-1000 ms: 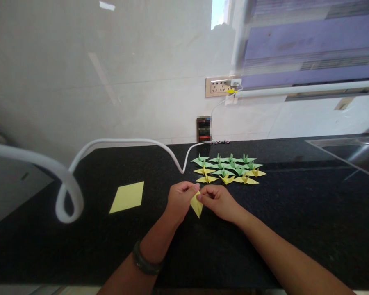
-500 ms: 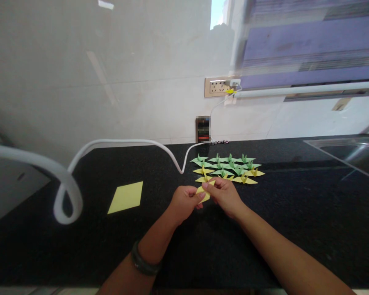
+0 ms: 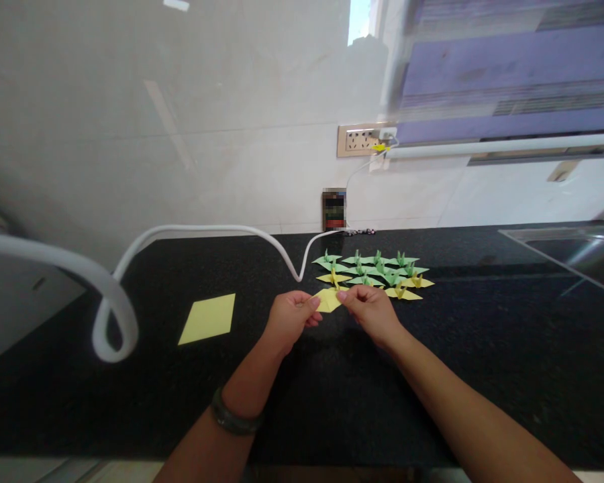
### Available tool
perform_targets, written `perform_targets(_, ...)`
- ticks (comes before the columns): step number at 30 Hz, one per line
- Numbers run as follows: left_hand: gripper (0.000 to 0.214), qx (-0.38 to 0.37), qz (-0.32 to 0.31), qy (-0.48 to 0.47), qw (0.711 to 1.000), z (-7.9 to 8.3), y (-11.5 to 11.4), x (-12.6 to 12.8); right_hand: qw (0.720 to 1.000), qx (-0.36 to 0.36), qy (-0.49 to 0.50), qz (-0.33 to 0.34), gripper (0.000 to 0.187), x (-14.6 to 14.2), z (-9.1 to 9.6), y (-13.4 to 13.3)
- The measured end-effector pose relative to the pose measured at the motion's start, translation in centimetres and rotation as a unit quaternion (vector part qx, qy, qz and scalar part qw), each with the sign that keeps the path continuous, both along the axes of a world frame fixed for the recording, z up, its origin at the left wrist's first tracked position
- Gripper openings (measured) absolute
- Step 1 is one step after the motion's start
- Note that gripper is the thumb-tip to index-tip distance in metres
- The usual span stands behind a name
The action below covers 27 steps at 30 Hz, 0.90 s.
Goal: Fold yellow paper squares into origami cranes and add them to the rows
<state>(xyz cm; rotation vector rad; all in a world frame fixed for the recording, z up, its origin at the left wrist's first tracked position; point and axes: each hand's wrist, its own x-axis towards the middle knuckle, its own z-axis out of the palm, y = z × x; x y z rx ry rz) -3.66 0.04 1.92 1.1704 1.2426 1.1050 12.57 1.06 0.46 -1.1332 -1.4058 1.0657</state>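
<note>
A small piece of folded yellow paper (image 3: 328, 301) is stretched between my two hands above the dark counter. My left hand (image 3: 292, 318) pinches its left end between thumb and fingers. Its right end is gripped by my right hand (image 3: 370, 310), thumb on top. Just beyond my hands stand several paper cranes in rows, green ones (image 3: 365, 280) mostly at the back and yellow ones (image 3: 401, 293) nearer; my fingers partly hide the front row. To the left lies a flat yellow paper sheet (image 3: 209, 318).
A thick white cable (image 3: 206, 228) loops across the left side and over the black counter (image 3: 131, 402). Against the wall stands a blurred-out phone-like device (image 3: 334, 209), below a wall socket (image 3: 358, 141) with a plug. A metal sink (image 3: 578, 251) is set in at the right.
My hands have moved slightly apart and up. The folded yellow paper has turned from a slanted position to a wider, more level one, with more of its surface showing.
</note>
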Motion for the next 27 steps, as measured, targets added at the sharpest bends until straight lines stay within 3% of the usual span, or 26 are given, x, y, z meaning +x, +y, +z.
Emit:
perform_targets(5, 0.027, -0.016, -0.11, -0.006, 0.994, -0.1, -0.1, -0.5, 0.996, 0.024, -0.069, 0.049, 0.03, 0.3, 0.3, 0.0)
perform_targets(9, 0.025, -0.005, -0.139, -0.001, 0.99, -0.3, -0.2, -0.6, 0.986, 0.058, -0.122, 0.097, 0.026, 0.3, 0.5, -0.2)
perform_targets(12, 0.024, -0.021, -0.115, -0.032, 0.993, -0.4, -0.1, -0.3, 0.995, 0.053, -0.072, 0.051, 0.023, 0.0, 0.5, -0.3)
perform_targets(15, 0.026, -0.036, -0.031, -0.107, 0.993, -0.5, 0.0, 0.1, 0.998, 0.05, -0.042, -0.003, 0.024, -0.3, 0.3, -0.4)
perform_targets(18, 0.028, -0.019, 0.018, -0.148, 0.989, -0.7, 0.1, 0.4, 0.996, 0.061, -0.062, -0.005, 0.022, -0.6, -0.1, -0.6)
perform_targets(22, 0.028, -0.007, 0.014, -0.153, 0.988, -0.7, -0.1, 0.7, 0.99, 0.082, -0.111, 0.005, 0.017, -1.0, -0.4, -0.9)
perform_targets(27, 0.034, -0.004, -0.037, -0.169, 0.985, -0.3, -0.6, 0.9, 0.973, 0.155, -0.167, -0.03, 0.008, -0.9, 0.2, -1.3)
